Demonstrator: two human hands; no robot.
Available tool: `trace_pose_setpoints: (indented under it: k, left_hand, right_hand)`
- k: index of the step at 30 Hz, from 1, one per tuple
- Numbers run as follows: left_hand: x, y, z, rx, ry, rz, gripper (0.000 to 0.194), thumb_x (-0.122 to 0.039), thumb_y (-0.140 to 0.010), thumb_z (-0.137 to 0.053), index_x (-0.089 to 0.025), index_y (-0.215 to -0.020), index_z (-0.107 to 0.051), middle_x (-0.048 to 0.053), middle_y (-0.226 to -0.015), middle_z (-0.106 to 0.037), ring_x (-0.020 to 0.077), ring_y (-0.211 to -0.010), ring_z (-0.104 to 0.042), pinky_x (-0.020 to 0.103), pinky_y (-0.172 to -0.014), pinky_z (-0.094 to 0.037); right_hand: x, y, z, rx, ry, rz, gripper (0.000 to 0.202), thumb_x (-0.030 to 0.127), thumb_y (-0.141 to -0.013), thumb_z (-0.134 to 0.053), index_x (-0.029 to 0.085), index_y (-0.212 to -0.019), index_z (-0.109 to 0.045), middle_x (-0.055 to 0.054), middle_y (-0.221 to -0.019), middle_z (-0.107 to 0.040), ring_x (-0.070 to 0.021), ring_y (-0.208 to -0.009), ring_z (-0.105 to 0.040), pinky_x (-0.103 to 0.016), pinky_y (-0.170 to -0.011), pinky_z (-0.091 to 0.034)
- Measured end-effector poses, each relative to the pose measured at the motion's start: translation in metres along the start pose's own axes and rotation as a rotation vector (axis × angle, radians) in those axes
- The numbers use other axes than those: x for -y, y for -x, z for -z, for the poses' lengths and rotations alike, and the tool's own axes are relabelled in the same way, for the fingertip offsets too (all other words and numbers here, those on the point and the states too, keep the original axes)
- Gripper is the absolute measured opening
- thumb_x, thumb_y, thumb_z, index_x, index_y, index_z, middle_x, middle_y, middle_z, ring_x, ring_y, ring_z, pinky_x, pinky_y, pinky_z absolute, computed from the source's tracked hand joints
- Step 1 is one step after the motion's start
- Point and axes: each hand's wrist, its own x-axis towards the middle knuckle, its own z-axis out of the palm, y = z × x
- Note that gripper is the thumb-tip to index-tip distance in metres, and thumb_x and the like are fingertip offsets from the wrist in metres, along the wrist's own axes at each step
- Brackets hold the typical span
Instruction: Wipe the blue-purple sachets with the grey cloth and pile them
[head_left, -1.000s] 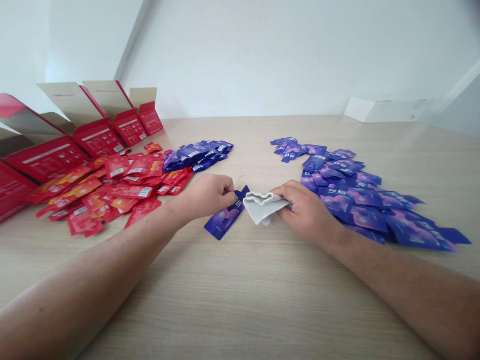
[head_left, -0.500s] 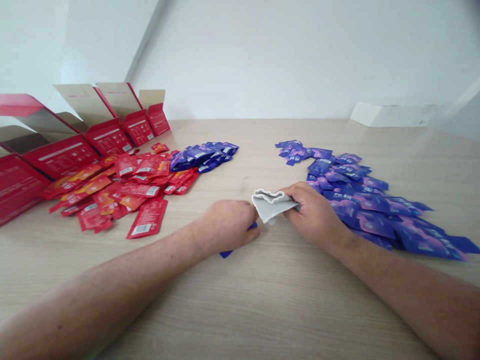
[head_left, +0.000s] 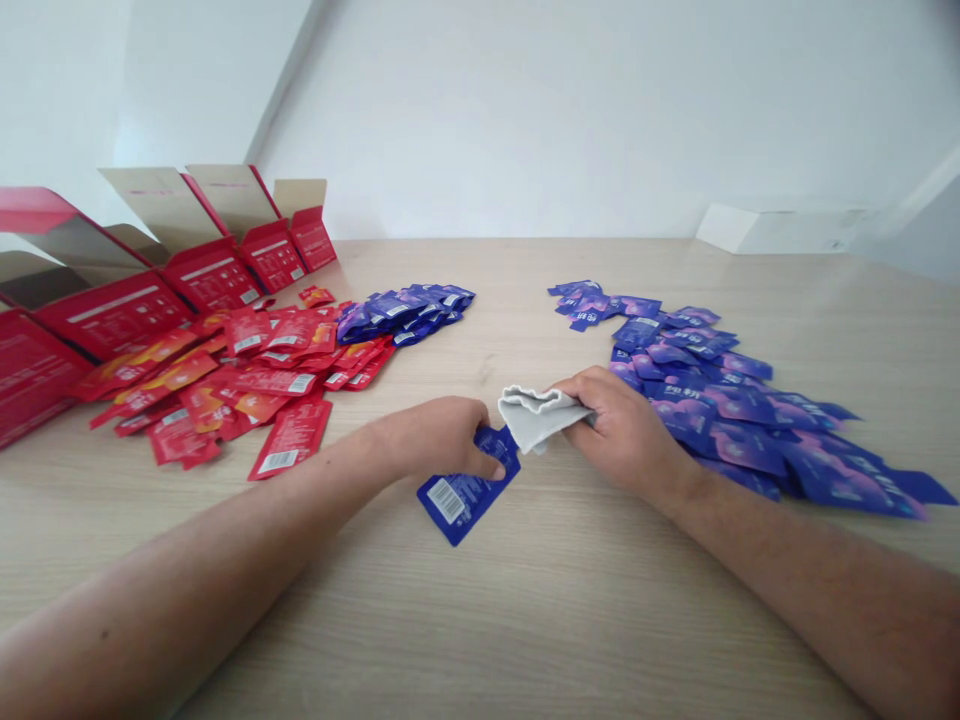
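Note:
My left hand (head_left: 450,440) pinches a blue sachet (head_left: 465,500) near its top end, thumb on the printed side with a white barcode label. The sachet is tilted, its lower corner toward me, over the wooden table (head_left: 420,620). Bunched in my right hand (head_left: 611,425) is a folded grey-white cloth (head_left: 536,415), its wavy edge facing left. The cloth's left end lies close to the sachet's top; whether they touch I cannot tell. The fingers under the cloth are hidden.
Blue-purple sachets (head_left: 720,410) spread over the right side. Another blue pile (head_left: 409,312) lies back left, beside red sachets (head_left: 262,375). Open red boxes (head_left: 210,275) line the left. A white box (head_left: 780,228) stands at the back right.
My left hand has turned and shifted slightly left, bringing the blue sachet's barcode side into view. The cloth in my right hand has moved a little left and down.

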Motion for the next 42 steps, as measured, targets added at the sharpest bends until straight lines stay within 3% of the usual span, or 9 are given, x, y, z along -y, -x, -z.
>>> trace_pose_setpoints:
  k: [3, 13, 19, 22, 25, 28, 32, 38, 42]
  left_hand:
    - [0.002, -0.002, 0.007, 0.124, -0.050, -0.021, 0.029, -0.049, -0.065, -0.074, -0.021, -0.074, -0.070, 0.001, -0.067, -0.069, 0.0171, -0.058, -0.060, 0.025, -0.053, -0.037]
    - [0.014, -0.011, 0.007, 0.222, 0.306, 0.043, 0.023, -0.039, -0.078, -0.060, -0.017, -0.081, -0.065, -0.002, -0.057, -0.057, 0.0122, -0.047, -0.052, 0.023, -0.043, -0.041]
    - [0.017, -0.021, -0.012, 0.149, 0.413, 0.006, 0.020, -0.038, -0.078, -0.062, -0.018, -0.080, -0.062, -0.002, -0.057, -0.059, 0.0104, -0.046, -0.054, 0.020, -0.041, -0.043]
    - [0.015, -0.024, -0.025, 0.087, 0.463, 0.036, 0.011, -0.030, -0.077, -0.059, -0.019, -0.076, -0.059, -0.003, -0.054, -0.058, 0.0099, -0.044, -0.053, 0.019, -0.038, -0.039]
    - [0.014, -0.026, -0.034, 0.031, 0.498, 0.010, 0.014, -0.032, -0.078, -0.060, -0.019, -0.074, -0.056, -0.003, -0.055, -0.058, 0.0087, -0.043, -0.051, 0.018, -0.039, -0.038]
    - [0.015, -0.026, -0.035, -0.015, 0.436, -0.037, 0.025, -0.041, -0.080, -0.062, -0.019, -0.072, -0.055, -0.004, -0.056, -0.056, 0.0075, -0.044, -0.049, 0.018, -0.041, -0.036]
    - [0.014, -0.025, -0.031, 0.076, 0.339, -0.063, 0.029, -0.046, -0.085, -0.055, -0.020, -0.075, -0.056, -0.004, -0.053, -0.056, 0.0096, -0.042, -0.051, 0.020, -0.040, -0.035]
    - [0.011, -0.024, -0.032, 0.049, 0.379, -0.038, 0.023, -0.041, -0.085, -0.054, -0.020, -0.078, -0.058, -0.004, -0.056, -0.057, 0.0093, -0.044, -0.051, 0.019, -0.041, -0.035]
    - [0.010, -0.024, -0.031, 0.028, 0.318, -0.056, 0.028, -0.046, -0.084, -0.056, -0.020, -0.074, -0.057, -0.005, -0.054, -0.054, 0.0091, -0.043, -0.048, 0.020, -0.041, -0.034]
  right_hand:
    - [0.000, 0.000, 0.000, 0.003, 0.002, -0.009, 0.030, 0.006, -0.079, -0.061, 0.024, -0.103, -0.067, -0.003, -0.096, -0.066, -0.0201, -0.093, -0.061, -0.033, -0.082, -0.048]
    - [-0.003, 0.000, -0.001, -0.018, 0.008, -0.017, 0.030, 0.005, -0.080, -0.061, 0.023, -0.104, -0.067, -0.004, -0.097, -0.067, -0.0202, -0.094, -0.061, -0.034, -0.084, -0.048]
    - [-0.002, 0.001, 0.000, 0.032, -0.024, -0.004, 0.031, 0.006, -0.081, -0.060, 0.023, -0.105, -0.066, -0.004, -0.100, -0.066, -0.0200, -0.096, -0.061, -0.034, -0.087, -0.049]
    - [-0.004, 0.004, -0.005, 0.109, -0.009, 0.012, 0.034, 0.005, -0.081, -0.059, 0.022, -0.109, -0.066, -0.006, -0.102, -0.064, -0.0210, -0.098, -0.060, -0.036, -0.089, -0.049]
    - [0.002, 0.009, -0.011, 0.198, 0.046, 0.037, 0.033, 0.006, -0.083, -0.058, 0.021, -0.111, -0.067, -0.007, -0.102, -0.063, -0.0223, -0.098, -0.059, -0.038, -0.089, -0.048]
    - [0.018, 0.015, -0.015, 0.283, 0.038, 0.097, 0.028, 0.009, -0.085, -0.059, 0.021, -0.109, -0.068, -0.007, -0.100, -0.063, -0.0216, -0.096, -0.057, -0.038, -0.089, -0.047]
    - [0.027, 0.016, -0.012, 0.409, 0.020, 0.217, 0.031, 0.010, -0.083, -0.060, 0.021, -0.111, -0.067, -0.007, -0.102, -0.063, -0.0213, -0.097, -0.057, -0.035, -0.086, -0.048]
    - [0.011, 0.011, -0.009, 0.273, 0.106, 0.073, 0.027, 0.009, -0.086, -0.058, 0.020, -0.108, -0.067, -0.008, -0.100, -0.062, -0.0218, -0.096, -0.057, -0.038, -0.089, -0.046]
    - [0.026, 0.017, -0.013, 0.380, 0.040, 0.232, 0.027, 0.012, -0.084, -0.061, 0.021, -0.109, -0.067, -0.007, -0.101, -0.063, -0.0214, -0.095, -0.056, -0.036, -0.086, -0.047]
